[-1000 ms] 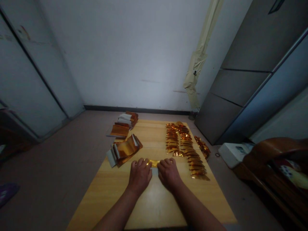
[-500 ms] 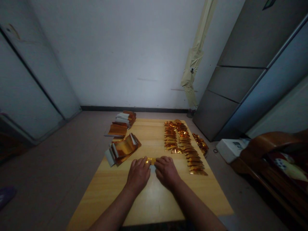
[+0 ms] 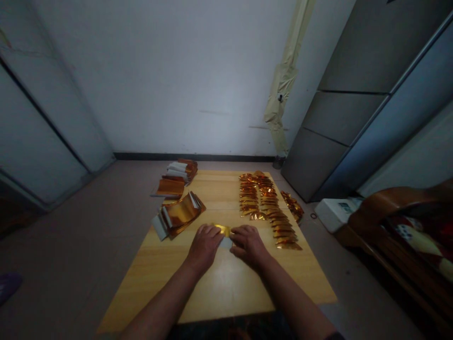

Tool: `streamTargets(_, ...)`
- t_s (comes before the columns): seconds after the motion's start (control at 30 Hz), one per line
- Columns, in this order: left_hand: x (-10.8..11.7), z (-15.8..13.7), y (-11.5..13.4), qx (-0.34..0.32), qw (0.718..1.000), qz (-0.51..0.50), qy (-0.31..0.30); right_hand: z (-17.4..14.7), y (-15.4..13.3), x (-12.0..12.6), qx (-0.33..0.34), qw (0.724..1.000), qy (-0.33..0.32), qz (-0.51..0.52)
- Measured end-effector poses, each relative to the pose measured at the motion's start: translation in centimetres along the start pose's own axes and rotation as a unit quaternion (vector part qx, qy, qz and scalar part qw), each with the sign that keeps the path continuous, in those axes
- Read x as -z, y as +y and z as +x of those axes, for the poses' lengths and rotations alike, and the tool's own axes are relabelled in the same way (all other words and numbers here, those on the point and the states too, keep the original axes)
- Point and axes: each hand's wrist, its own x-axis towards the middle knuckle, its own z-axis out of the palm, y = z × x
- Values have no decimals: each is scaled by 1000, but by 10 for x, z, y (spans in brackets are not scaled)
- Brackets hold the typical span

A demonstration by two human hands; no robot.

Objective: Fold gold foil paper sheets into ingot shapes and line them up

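My left hand (image 3: 205, 246) and my right hand (image 3: 249, 244) are close together over the middle of the wooden table (image 3: 226, 293). Between them is a small sheet of gold foil paper (image 3: 224, 230), with its pale underside showing nearer to me. Fingers of both hands are curled down on its two ends; the thumbs are partly hidden. Left of my hands lies a curved stack of gold foil paper (image 3: 182, 213) with grey-white backs. On the right, folded gold paper pieces (image 3: 285, 229) overlap in rows running away from me.
More foil sheets (image 3: 170, 186) lie at the table's far left corner. A heap of folded gold pieces (image 3: 293, 206) sits beyond the right edge. Past it are a white box (image 3: 334, 213), a wooden seat (image 3: 382, 210) and a grey fridge (image 3: 329, 123). A wall stands behind.
The gold strip between my hands now bulges up more, and the fingers of my right hand have lifted and spread slightly. The whole view has shifted a little.
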Motion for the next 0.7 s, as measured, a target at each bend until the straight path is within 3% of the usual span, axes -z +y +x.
streamTargets(0.27,0,-5,15,33,999,-17,-3,8,-1,-3,-26,1000,9,0)
streamTargets(0.5,-6,-3,20,53,997,5,49,7,0,1,-39,997,19,68)
streamTargets(0.7,-6,-5,22,64,997,-2,52,6,3,-3,-38,996,28,74)
